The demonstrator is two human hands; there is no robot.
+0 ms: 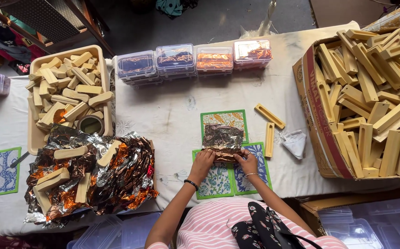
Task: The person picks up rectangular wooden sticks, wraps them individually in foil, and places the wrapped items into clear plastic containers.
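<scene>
My left hand (203,162) and my right hand (247,161) both pinch a crinkled silver-and-copper foil sheet (222,139) that is rolled over a long block at its near edge. The foil lies on three green-bordered patterned mats (227,119), near the table's front. Two loose pale wooden blocks (269,115) lie just right of the mats, beside a small white crumpled bag (295,142).
A cardboard box (314,121) full of wooden blocks stands at right. A beige tray (36,137) of blocks sits at left, with a heap of foil sheets (117,170) before it. Clear plastic boxes (175,60) line the back. Another mat (2,171) lies far left.
</scene>
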